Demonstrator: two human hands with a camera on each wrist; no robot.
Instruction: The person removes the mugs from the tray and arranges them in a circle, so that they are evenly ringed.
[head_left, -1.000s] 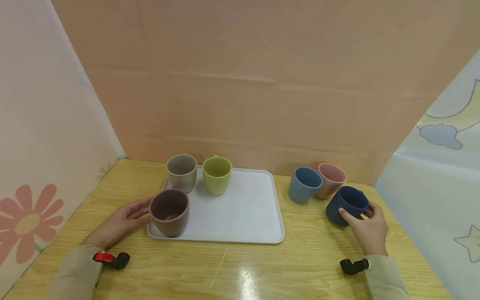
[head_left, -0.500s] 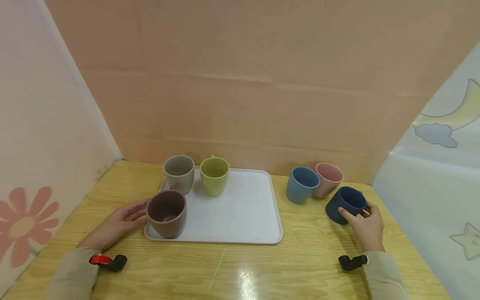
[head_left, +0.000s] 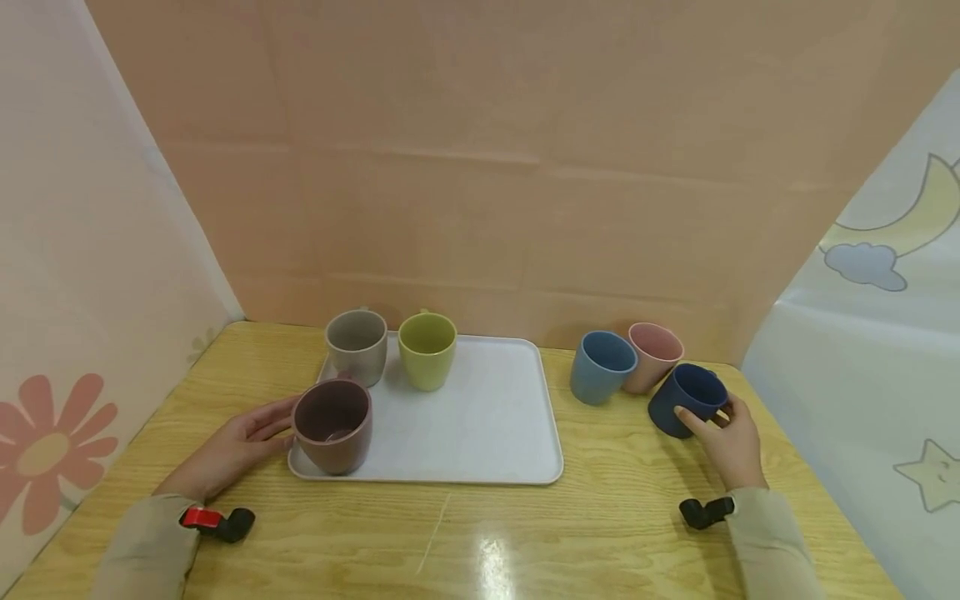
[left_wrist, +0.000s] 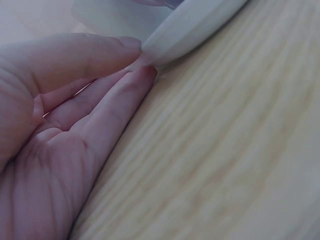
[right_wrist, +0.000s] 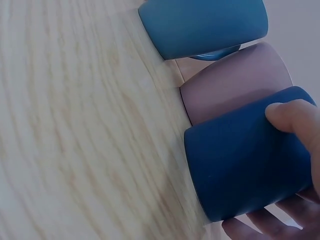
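At the tray's left edge, my left hand [head_left: 234, 447] pinches the rim of the white tray [left_wrist: 187, 37], thumb on top and fingertips against its lower side. A brown mug [head_left: 333, 433] stands on the tray beside that hand. My right hand [head_left: 727, 442] grips a dark blue mug [head_left: 686, 404], thumb on the near wall and fingers round the right side. In the right wrist view, the dark blue mug [right_wrist: 247, 160] sits close to a pink mug [right_wrist: 235, 85]. A light blue mug [head_left: 600, 375] stands left of the pink one.
A grey mug [head_left: 358, 354] and a yellow-green mug [head_left: 427, 358] stand at the back left of the tray. Behind the wooden table [head_left: 420, 550] rises a tan wall covering [head_left: 480, 167]. Patterned sheets [head_left: 862, 350] flank both sides.
My right hand has moved the dark blue mug slightly away from me, closer to the pink mug. The left hand keeps its place at the tray. The head view has shifted a little.
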